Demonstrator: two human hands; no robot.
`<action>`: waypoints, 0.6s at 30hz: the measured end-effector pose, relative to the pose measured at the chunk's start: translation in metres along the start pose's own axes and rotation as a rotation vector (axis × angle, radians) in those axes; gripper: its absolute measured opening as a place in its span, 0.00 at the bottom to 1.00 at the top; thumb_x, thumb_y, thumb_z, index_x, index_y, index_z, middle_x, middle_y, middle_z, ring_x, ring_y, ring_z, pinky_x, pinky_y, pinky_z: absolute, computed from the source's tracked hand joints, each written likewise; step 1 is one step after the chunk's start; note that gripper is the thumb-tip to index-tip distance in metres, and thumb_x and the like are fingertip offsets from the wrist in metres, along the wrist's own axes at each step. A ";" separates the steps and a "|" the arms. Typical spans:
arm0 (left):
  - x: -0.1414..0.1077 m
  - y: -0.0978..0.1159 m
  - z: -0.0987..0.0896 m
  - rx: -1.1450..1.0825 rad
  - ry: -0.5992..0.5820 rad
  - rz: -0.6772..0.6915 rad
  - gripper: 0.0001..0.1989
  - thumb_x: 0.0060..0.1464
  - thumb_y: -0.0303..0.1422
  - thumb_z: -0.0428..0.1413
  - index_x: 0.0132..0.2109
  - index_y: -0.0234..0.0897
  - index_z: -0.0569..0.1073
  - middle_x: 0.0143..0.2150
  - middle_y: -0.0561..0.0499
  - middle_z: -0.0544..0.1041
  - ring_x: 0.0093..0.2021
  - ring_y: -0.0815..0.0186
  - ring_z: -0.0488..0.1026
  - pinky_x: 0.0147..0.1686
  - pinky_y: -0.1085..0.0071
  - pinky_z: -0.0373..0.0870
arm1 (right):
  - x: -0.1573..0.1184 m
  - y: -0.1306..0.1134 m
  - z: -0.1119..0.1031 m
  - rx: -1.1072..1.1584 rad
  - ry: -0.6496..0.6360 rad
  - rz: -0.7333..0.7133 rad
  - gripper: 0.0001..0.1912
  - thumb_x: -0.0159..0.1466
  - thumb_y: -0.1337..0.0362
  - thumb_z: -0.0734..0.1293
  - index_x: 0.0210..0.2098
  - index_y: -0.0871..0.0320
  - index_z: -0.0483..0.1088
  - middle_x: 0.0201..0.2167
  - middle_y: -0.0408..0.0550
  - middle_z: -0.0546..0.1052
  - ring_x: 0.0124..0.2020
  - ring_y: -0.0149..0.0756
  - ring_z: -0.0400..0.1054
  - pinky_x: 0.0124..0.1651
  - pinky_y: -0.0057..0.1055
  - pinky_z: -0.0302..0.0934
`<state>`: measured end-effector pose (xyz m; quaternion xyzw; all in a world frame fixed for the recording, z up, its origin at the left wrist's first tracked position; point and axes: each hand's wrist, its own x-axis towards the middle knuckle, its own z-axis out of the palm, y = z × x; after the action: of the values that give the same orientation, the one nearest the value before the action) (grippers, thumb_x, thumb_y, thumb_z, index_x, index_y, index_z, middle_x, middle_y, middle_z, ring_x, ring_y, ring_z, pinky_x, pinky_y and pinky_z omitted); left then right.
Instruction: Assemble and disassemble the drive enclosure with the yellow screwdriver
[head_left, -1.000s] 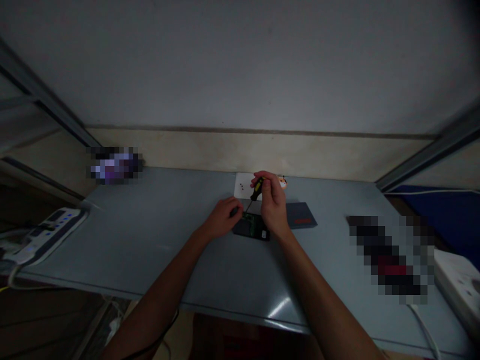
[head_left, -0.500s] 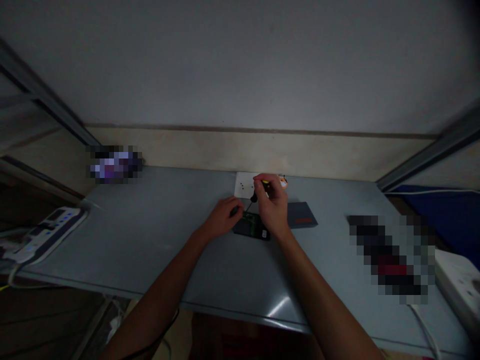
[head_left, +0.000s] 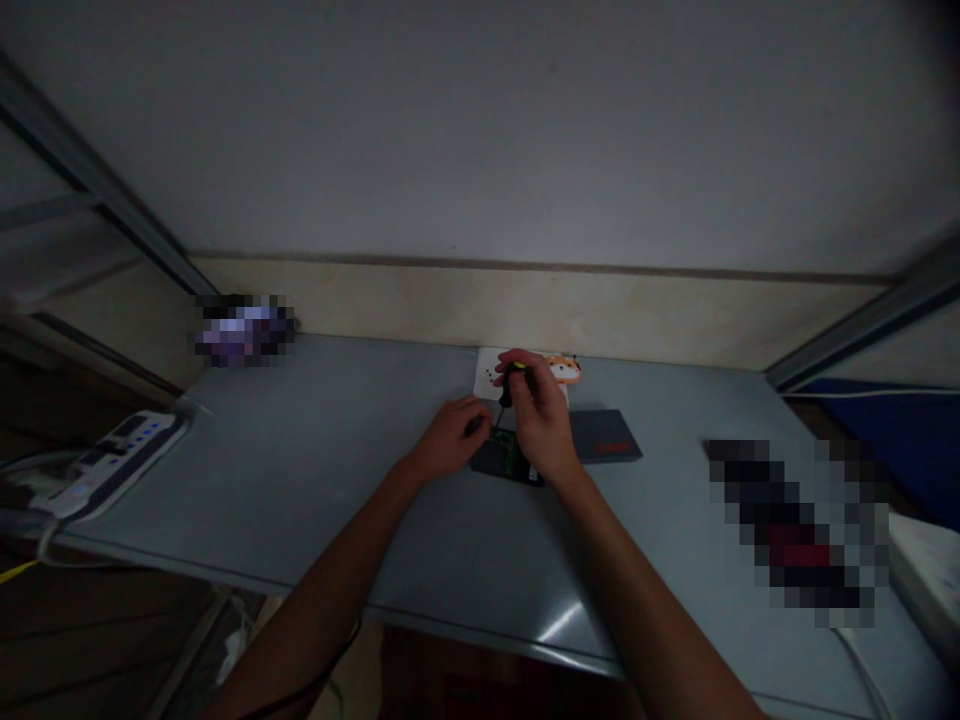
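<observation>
A screwdriver (head_left: pixel 506 390) with a black handle and a yellow end is gripped in my right hand (head_left: pixel 546 410). Its thin shaft points steeply down to the green circuit board (head_left: pixel 511 458), set in a flat dark casing (head_left: pixel 487 462) on the table. At the board's upper left corner is my left hand (head_left: pixel 452 437), its fingers closed around a small dark piece (head_left: pixel 473 426) that I cannot make out. Right of my right hand lies a flat dark grey cover (head_left: pixel 606 438) with reddish lettering. Behind, a white sheet (head_left: pixel 484 366) carries several tiny dark specks like screws.
An orange and white animal-face picture (head_left: pixel 564 369) is at the sheet's right. A white power strip (head_left: pixel 120 465) with cables lies at the table's left edge. Blurred-out objects sit at the back left (head_left: pixel 246 330) and right (head_left: pixel 787 525). A wall stands behind the grey table (head_left: pixel 300 480).
The view has shifted slightly. The screwdriver stands a little more upright, and my right fingers have shifted round its handle. My left hand stays at the board's corner.
</observation>
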<state>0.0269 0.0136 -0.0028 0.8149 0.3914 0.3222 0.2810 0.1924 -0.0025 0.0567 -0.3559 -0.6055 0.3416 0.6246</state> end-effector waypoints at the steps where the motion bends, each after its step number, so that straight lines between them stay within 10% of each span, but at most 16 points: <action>1: 0.000 0.000 0.000 0.003 0.002 -0.004 0.09 0.67 0.30 0.52 0.36 0.37 0.72 0.35 0.51 0.73 0.37 0.65 0.70 0.40 0.69 0.64 | 0.000 0.000 0.000 0.014 -0.006 0.009 0.10 0.75 0.59 0.61 0.52 0.49 0.72 0.47 0.47 0.77 0.44 0.36 0.72 0.50 0.39 0.67; 18: 0.000 -0.001 0.000 -0.001 0.013 0.007 0.10 0.67 0.31 0.52 0.37 0.37 0.75 0.37 0.50 0.76 0.39 0.64 0.72 0.44 0.68 0.67 | 0.003 -0.005 -0.003 -0.134 0.099 -0.074 0.05 0.71 0.63 0.66 0.44 0.51 0.75 0.41 0.46 0.75 0.43 0.38 0.70 0.46 0.39 0.65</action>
<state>0.0266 0.0138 -0.0039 0.8140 0.3903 0.3286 0.2777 0.1957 -0.0031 0.0628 -0.3908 -0.6082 0.2591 0.6405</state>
